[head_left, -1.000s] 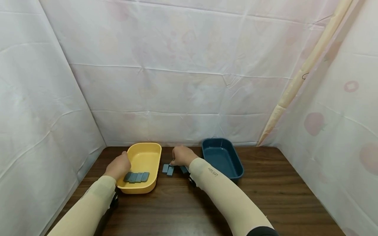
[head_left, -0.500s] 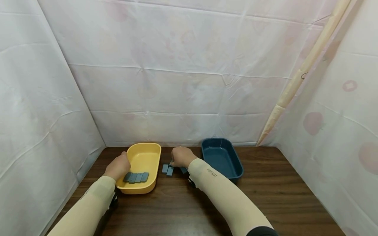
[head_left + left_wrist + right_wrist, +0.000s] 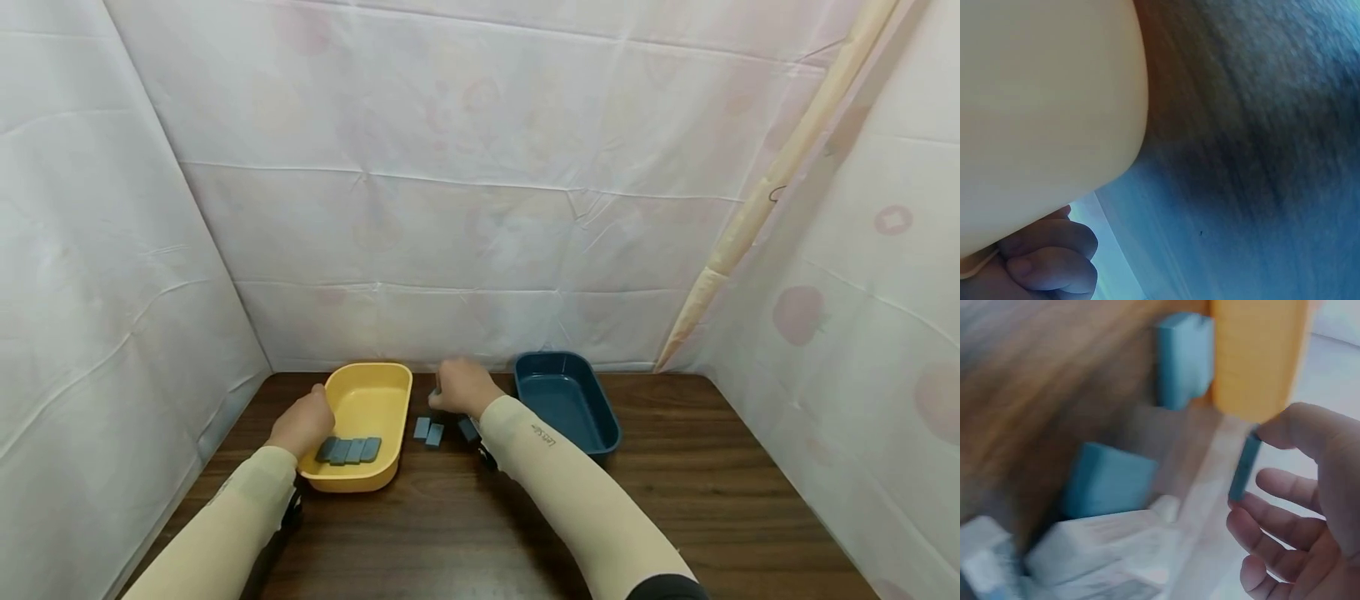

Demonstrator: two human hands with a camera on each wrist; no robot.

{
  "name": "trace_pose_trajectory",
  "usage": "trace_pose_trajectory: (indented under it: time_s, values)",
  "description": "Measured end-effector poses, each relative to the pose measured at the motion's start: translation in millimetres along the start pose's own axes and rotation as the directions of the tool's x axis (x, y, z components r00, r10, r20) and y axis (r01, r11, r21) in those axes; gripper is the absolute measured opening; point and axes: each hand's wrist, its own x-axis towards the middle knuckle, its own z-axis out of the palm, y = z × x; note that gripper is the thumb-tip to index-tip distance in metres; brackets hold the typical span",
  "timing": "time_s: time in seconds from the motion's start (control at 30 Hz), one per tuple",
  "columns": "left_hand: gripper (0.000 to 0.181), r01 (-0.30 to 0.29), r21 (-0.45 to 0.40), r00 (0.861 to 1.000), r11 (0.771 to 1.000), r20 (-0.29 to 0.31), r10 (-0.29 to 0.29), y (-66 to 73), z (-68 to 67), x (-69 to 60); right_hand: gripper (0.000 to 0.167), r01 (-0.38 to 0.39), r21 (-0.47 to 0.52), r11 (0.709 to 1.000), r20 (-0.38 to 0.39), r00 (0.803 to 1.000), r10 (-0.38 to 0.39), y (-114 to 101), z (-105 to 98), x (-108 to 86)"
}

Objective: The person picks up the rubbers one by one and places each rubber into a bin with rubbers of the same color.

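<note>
A pale curtain (image 3: 465, 233) backs the wooden counter (image 3: 450, 533), and in the head view I note a yellow tray (image 3: 367, 400) with a row of tiles (image 3: 356, 451) inside, a blue tray (image 3: 558, 393) to its right, and between them loose tiles (image 3: 434, 434) that my right sleeve (image 3: 585, 500), close by, could knock askew. Left wrist view: my left fingers (image 3: 1054, 267) are curled on the yellow tray's edge, where an uneven pull could disturb the row. Right wrist view: my right fingers (image 3: 1294, 425) pinch one tile (image 3: 1245, 465) by its ends, apparently off the counter, a narrow hold liable to slip.
</note>
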Motion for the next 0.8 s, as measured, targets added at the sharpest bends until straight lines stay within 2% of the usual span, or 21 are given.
trace_pose_trajectory:
  time_s: [0.17,0.33,0.4,0.53,0.8]
  values:
    - [0.066,0.005,0.005,1.000,1.000,-0.001,-0.005,0.9,0.0,0.5,0.051,0.013,0.046,0.999,-0.085,0.996,-0.009,-16.2,-16.2,2.4]
    - [0.066,-0.007,0.007,1.000,1.000,0.004,0.007,0.3,-1.0,0.9,0.018,0.104,-0.024,0.994,-0.137,0.985,-0.107,-41.9,-18.2,6.5]
    - [0.066,-0.011,0.005,1.000,1.000,0.007,0.011,-0.3,-1.4,0.9,0.011,0.149,-0.053,0.987,-0.119,0.981,-0.154,-52.4,-13.8,9.5]
    - [0.066,-0.017,0.009,1.000,1.000,0.005,0.017,0.0,-1.6,0.4,0.015,0.209,-0.147,0.967,-0.061,0.974,-0.220,-70.6,4.2,18.4]
    - [0.064,-0.024,-0.004,1.000,1.000,0.012,0.024,-0.1,-0.4,0.9,0.018,0.257,-0.362,0.896,0.065,0.966,-0.250,-99.3,40.6,28.9]
